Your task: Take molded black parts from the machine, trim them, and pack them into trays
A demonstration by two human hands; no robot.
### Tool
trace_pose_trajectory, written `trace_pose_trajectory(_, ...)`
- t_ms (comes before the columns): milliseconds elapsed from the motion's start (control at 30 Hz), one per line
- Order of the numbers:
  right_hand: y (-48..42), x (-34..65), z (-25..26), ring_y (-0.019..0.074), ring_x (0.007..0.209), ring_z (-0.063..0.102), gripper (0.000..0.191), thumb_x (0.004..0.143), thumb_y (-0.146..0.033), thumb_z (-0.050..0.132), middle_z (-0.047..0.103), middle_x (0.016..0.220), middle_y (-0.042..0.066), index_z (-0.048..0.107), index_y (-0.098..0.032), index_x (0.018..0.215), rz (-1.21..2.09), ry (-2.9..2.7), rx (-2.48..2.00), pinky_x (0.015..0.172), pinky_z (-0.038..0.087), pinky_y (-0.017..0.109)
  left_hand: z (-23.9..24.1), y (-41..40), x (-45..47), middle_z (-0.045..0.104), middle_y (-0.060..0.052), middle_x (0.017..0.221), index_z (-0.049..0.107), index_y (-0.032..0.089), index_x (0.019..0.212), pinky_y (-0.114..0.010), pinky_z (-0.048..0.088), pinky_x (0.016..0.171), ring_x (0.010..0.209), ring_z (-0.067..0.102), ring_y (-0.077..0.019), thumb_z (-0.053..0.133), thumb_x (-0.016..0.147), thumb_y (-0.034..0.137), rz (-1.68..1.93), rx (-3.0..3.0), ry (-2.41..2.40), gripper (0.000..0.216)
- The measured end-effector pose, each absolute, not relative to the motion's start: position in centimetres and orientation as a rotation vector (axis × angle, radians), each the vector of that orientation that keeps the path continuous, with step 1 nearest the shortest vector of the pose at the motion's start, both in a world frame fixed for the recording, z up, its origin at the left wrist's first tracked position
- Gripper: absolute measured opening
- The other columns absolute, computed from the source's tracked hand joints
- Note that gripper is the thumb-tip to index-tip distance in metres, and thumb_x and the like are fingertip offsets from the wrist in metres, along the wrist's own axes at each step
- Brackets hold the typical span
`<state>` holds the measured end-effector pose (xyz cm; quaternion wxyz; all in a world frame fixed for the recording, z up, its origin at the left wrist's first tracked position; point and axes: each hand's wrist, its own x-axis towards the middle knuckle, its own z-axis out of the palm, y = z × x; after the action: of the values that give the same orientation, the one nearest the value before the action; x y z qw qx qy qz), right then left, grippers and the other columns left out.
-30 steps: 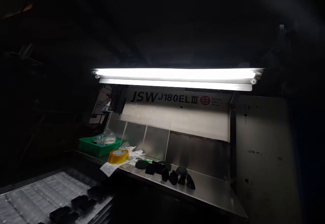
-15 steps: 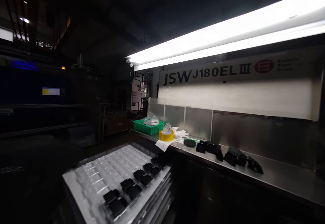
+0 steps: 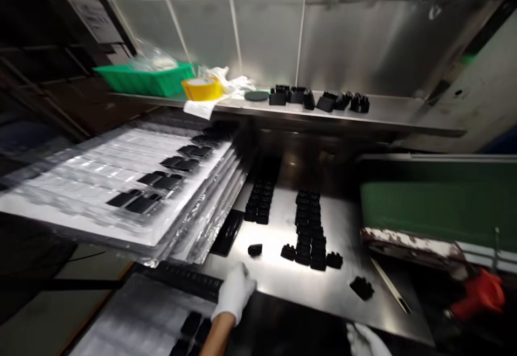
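Both hands wear white gloves: the left hand (image 3: 236,291) rests loosely curled, holding nothing, on the near edge of the steel table (image 3: 323,291), while the right hand (image 3: 365,340) shows only partly at the bottom edge, so I cannot tell how its fingers lie. Nearest the left hand, at its 1 o'clock, sits a lone small black part (image 3: 254,249); farther at 1 o'clock stand rows of black parts (image 3: 309,227). At its 10 o'clock, stacked clear trays (image 3: 121,183) carry more black pieces.
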<state>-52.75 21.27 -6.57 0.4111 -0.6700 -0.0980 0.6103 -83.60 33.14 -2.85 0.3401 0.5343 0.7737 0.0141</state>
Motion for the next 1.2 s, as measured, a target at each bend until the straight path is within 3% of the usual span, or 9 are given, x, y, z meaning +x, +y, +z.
trace_pose_trajectory(100, 20.3, -50.9, -9.1, 0.0130, 0.069, 0.062, 0.021, 0.096, -0.035, 0.057, 0.064, 0.087, 0.002, 0.061, -0.015, 0.100, 1.548, 0.009, -1.693, 0.060, 0.055, 0.027, -2.4, 35.1, -83.6, 0.066, -0.016, 0.112, 0.056, 0.011, 0.114, -0.035, 0.050, 0.082, 0.101, 0.065, -0.0288, 0.062, 0.082, 0.028, 0.103, 1.499, 2.026, 0.036)
trace_pose_trajectory(200, 19.0, -50.3, -11.2, 0.0092, 0.062, 0.059, 0.011, 0.096, -0.024, 0.056, 0.062, 0.080, -0.001, 0.061, -0.013, 0.097, 1.626, 0.121, -1.650, 0.052, 0.049, 0.020, -3.1, 37.5, -82.6, 0.046, -0.014, 0.143, 0.049, 0.016, 0.129, -0.038, 0.040, 0.103, 0.127, 0.048, -0.0282, 0.064, 0.082, 0.026, 0.183, 1.641, 1.938, 0.051)
trace_pose_trajectory(333, 18.2, -52.4, -11.0, 0.0080, 0.054, 0.056, 0.012, 0.095, -0.024, 0.057, 0.060, 0.070, -0.003, 0.060, -0.013, 0.095, 1.784, 0.112, -1.624, 0.045, 0.043, 0.017, -3.7, 38.8, -81.2, 0.060, -0.010, 0.122, 0.062, 0.016, 0.110, -0.049, 0.042, 0.100, 0.114, 0.055, -0.0266, 0.066, 0.083, 0.025, 0.218, 1.669, 1.798, 0.029)
trace_pose_trajectory(467, 19.3, -55.0, -7.7, 0.0088, 0.052, 0.058, 0.018, 0.084, -0.026, 0.069, 0.064, 0.068, 0.001, 0.064, -0.011, 0.093, 1.946, -0.123, -1.511, 0.045, 0.039, 0.016, -2.2, 36.5, -79.6, 0.069, -0.007, 0.099, 0.064, 0.014, 0.104, -0.039, 0.052, 0.086, 0.090, 0.065, -0.0223, 0.063, 0.083, 0.024, 0.342, 1.602, 1.579, 0.023)
trace_pose_trajectory(633, 21.4, -55.6, -0.3, 0.0092, 0.059, 0.057, 0.029, 0.081, -0.035, 0.072, 0.068, 0.083, 0.006, 0.067, -0.012, 0.097, 2.038, -0.340, -1.251, 0.051, 0.038, 0.018, 1.5, 30.6, -76.0, 0.068, -0.007, 0.116, 0.070, 0.018, 0.099, -0.032, 0.050, 0.097, 0.107, 0.064, -0.0227, 0.070, 0.076, 0.021, 0.429, 1.541, 1.163, 0.024)
trace_pose_trajectory(733, 22.0, -55.3, 3.6, 0.0064, 0.049, 0.045, 0.026, 0.085, -0.039, 0.068, 0.059, 0.066, -0.001, 0.061, -0.014, 0.080, 2.028, -0.345, -1.198, 0.048, 0.031, 0.020, 3.8, 28.1, -73.8, 0.067, -0.006, 0.115, 0.075, 0.021, 0.088, -0.034, 0.051, 0.096, 0.110, 0.063, -0.0239, 0.071, 0.072, 0.010, 0.463, 1.525, 0.982, 0.019)
trace_pose_trajectory(933, 22.2, -55.1, 9.6, 0.0078, 0.055, 0.039, 0.020, 0.082, -0.020, 0.060, 0.049, 0.060, -0.004, 0.048, -0.018, 0.066, 1.909, -0.667, -1.532, 0.051, 0.027, 0.022, 8.2, 27.2, -72.0, 0.064, -0.002, 0.118, 0.053, 0.031, 0.128, -0.033, 0.053, 0.092, 0.102, 0.066, -0.0201, 0.075, 0.071, 0.010, 0.449, 1.300, 0.991, 0.064)
trace_pose_trajectory(1033, 22.7, -55.3, 11.3, 0.0090, 0.054, 0.040, 0.025, 0.080, -0.017, 0.058, 0.044, 0.055, -0.006, 0.042, -0.020, 0.061, 1.836, -0.749, -1.661, 0.051, 0.030, 0.023, 9.8, 27.9, -72.2, 0.066, 0.004, 0.095, 0.041, 0.032, 0.132, -0.026, 0.055, 0.071, 0.078, 0.067, -0.0150, 0.074, 0.065, 0.003, 0.200, 1.015, 0.972, 0.080)
trace_pose_trajectory(1200, 23.7, -55.2, 11.8, 0.0106, 0.057, 0.041, 0.024, 0.079, -0.020, 0.058, 0.044, 0.059, -0.005, 0.045, -0.019, 0.059, 1.752, -0.915, -1.694, 0.053, 0.032, 0.025, 10.4, 29.0, -72.6, 0.067, 0.002, 0.090, 0.061, 0.021, 0.103, -0.022, 0.052, 0.072, 0.082, 0.063, -0.0145, 0.079, 0.073, 0.017, 0.219, 0.919, 0.960, 0.035)
